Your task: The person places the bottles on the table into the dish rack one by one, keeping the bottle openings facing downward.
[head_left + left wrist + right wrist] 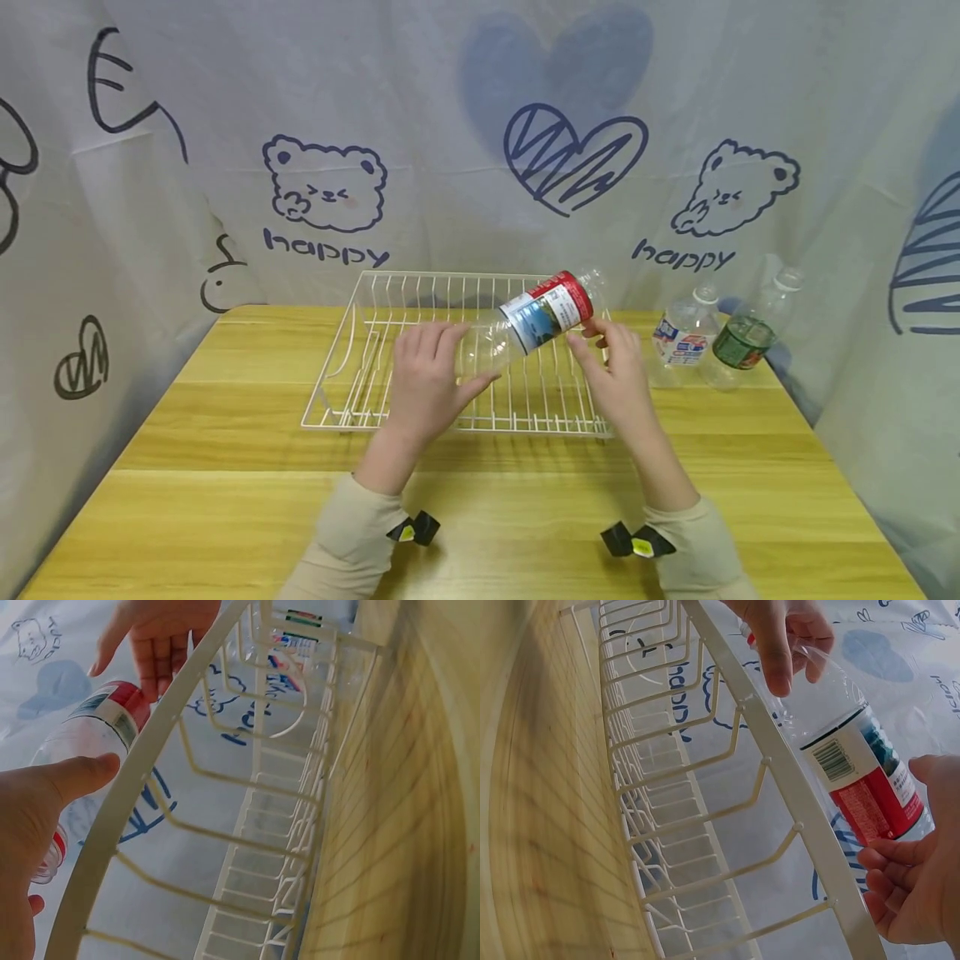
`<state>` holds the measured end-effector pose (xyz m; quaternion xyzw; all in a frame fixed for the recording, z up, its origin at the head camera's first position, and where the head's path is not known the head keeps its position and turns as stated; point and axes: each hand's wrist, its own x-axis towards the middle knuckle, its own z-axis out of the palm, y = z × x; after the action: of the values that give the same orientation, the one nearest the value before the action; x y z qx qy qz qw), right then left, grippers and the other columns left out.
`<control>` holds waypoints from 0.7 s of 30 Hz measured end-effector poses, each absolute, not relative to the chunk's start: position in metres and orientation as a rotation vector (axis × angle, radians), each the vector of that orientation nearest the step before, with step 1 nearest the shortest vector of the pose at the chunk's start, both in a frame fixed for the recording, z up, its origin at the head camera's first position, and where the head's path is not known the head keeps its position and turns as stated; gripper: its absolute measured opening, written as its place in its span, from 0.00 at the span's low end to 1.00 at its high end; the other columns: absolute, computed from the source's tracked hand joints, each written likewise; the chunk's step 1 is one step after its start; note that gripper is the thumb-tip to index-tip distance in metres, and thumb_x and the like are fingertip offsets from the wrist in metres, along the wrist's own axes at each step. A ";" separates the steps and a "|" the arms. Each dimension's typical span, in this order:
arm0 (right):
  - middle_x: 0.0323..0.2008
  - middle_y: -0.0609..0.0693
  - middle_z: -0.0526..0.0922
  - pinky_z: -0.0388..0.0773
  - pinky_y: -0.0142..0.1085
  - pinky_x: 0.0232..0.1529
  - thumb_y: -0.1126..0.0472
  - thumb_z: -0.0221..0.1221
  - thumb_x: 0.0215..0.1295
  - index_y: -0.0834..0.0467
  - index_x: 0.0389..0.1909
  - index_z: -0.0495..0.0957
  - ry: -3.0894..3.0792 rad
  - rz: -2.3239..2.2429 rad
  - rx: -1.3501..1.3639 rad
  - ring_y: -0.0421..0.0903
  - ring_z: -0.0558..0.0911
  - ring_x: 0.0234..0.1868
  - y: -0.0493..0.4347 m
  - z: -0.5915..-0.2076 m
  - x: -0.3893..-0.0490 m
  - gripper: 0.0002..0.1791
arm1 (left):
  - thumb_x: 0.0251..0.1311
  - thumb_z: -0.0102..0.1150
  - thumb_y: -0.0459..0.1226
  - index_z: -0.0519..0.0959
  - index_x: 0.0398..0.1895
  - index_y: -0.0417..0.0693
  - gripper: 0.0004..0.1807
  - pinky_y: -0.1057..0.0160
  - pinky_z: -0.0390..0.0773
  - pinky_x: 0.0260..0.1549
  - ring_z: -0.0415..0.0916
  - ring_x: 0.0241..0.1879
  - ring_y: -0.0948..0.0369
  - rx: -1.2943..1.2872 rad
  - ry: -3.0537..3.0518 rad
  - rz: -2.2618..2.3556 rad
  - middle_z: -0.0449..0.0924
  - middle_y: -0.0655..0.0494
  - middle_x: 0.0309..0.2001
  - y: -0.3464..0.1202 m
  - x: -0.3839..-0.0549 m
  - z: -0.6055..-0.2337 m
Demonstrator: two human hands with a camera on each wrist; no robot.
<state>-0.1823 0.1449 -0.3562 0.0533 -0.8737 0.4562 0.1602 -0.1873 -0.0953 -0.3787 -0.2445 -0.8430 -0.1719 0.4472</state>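
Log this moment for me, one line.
left grip: holds bottle; right grip: at label; bottle: tilted above rack; two other bottles: right of rack

The red-labelled bottle (525, 327) is clear, glossy plastic with a smooth printed label (549, 311). Two bottles (744, 335) near the far right corner of the satiny, wood-grained tabletop (517, 517) are shiny plastic. The rack (792, 791) is smooth, coated wire (metal, apparently), the backdrop (442, 92) matt, creased cloth.

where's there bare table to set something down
Bare tabletop: between the white rack and the table's left edge, and before the rack, between the sleeves. Crowded: right rear, two bottles; over the rack, both hands and a tilted bottle.
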 end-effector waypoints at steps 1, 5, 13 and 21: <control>0.50 0.60 0.76 0.68 0.38 0.45 0.49 0.54 0.71 0.66 0.56 0.72 -2.479 1.317 0.144 0.51 0.69 0.49 0.145 -0.356 -0.182 0.25 | 0.38 0.77 0.55 0.74 0.49 0.40 0.39 0.53 0.72 0.44 0.71 0.40 0.53 -0.609 -2.080 -0.434 0.76 0.49 0.41 -0.094 -0.187 -0.379; 0.48 0.60 0.76 0.66 0.33 0.42 0.50 0.54 0.71 0.67 0.56 0.72 -2.426 1.424 0.097 0.47 0.69 0.45 0.143 -0.355 -0.181 0.25 | 0.37 0.79 0.52 0.74 0.48 0.41 0.38 0.53 0.72 0.41 0.70 0.40 0.52 -0.625 -2.020 -0.439 0.74 0.49 0.41 -0.087 -0.185 -0.381; 0.48 0.60 0.75 0.69 0.29 0.43 0.47 0.55 0.69 0.66 0.58 0.67 -2.329 1.673 -0.069 0.43 0.70 0.46 0.140 -0.355 -0.179 0.29 | 0.38 0.80 0.49 0.73 0.47 0.43 0.36 0.53 0.72 0.40 0.70 0.41 0.51 -0.646 -1.942 -0.415 0.72 0.49 0.40 -0.075 -0.180 -0.387; 0.50 0.53 0.72 0.70 0.30 0.46 0.49 0.56 0.67 0.63 0.62 0.60 -2.124 1.956 -0.101 0.41 0.70 0.47 0.134 -0.360 -0.179 0.31 | 0.40 0.78 0.48 0.73 0.47 0.45 0.33 0.56 0.70 0.37 0.68 0.39 0.53 -0.634 -1.843 -0.334 0.71 0.50 0.39 -0.060 -0.175 -0.392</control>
<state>-0.1789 0.1344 -0.3604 -0.0348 -0.7293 0.6716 0.1259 -0.1752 -0.0597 -0.3924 -0.2677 -0.7787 -0.1411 0.5496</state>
